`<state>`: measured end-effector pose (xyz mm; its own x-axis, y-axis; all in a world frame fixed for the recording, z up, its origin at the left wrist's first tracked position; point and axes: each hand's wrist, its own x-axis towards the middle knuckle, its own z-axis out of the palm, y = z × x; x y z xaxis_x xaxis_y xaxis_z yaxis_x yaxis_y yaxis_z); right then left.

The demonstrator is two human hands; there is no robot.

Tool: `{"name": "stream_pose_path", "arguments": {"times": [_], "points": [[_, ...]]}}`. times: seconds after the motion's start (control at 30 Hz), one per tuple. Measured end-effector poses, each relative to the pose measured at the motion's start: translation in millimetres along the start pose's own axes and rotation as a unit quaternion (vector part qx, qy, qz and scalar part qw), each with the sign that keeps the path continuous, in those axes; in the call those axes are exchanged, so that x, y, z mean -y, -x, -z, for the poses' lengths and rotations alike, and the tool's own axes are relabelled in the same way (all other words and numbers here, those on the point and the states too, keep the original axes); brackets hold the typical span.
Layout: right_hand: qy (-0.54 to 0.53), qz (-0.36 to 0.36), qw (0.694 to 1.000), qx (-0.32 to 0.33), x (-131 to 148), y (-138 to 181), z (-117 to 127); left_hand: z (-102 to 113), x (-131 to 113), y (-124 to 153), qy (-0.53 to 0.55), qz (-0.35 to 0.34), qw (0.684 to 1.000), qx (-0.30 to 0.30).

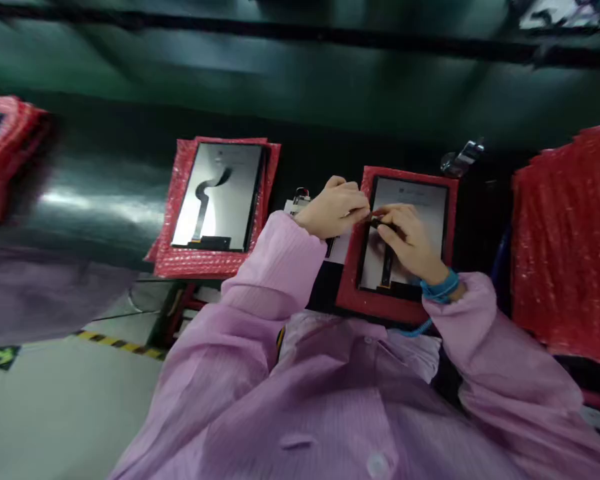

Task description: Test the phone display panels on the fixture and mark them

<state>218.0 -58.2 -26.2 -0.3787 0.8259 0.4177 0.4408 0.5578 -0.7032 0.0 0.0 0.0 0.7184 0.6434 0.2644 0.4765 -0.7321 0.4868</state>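
Note:
A display panel (pixel 433 200) lies on a red sheet (pixel 365 303) in front of me. A dark flat ribbon cable (pixel 387 267) rises from the panel's lower edge toward my fingers. My right hand (pixel 409 243), with a blue wrist strap (pixel 440 285), is over the panel, its thumb and fingers closed on the cable's dark end. At the panel's left edge, my left hand (pixel 336 208) is closed with its fingertips close to that same end. What the left fingers pinch, if anything, is too small to make out. A small device (pixel 301 195) is partly hidden behind the left hand.
Left, another display panel (pixel 225 190) with a curved ribbon cable (pixel 201 197) lies on red bubble wrap (pixel 195 263). A tall stack of red bubble-wrap bags (pixel 567 247) stands right. A shiny metal object (pixel 463 159) sits behind my panel. Another person's sleeve (pixel 50 293) reaches in from the left.

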Motion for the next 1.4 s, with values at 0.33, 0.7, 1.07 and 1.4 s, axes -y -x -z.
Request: {"name": "stream_pose_path", "arguments": {"times": [0.33,0.7,1.07,1.4], "points": [[0.006,-0.023,1.0,0.012,2.1,-2.4,-0.6,-2.1,-2.3,0.8,0.003,-0.009,1.0,0.016],[0.006,-0.027,0.999,0.025,3.0,-3.1,0.8,-4.3,-3.3,1.7,0.002,-0.018,1.0,0.015],[-0.023,-0.068,0.997,0.039,2.8,-4.7,-1.2,-6.9,-5.4,-0.7,0.004,-0.008,1.0,0.028],[-0.032,-0.075,0.995,0.054,3.7,-5.6,-0.6,-7.4,-2.1,0.3,0.019,-0.003,0.999,0.029]]}}
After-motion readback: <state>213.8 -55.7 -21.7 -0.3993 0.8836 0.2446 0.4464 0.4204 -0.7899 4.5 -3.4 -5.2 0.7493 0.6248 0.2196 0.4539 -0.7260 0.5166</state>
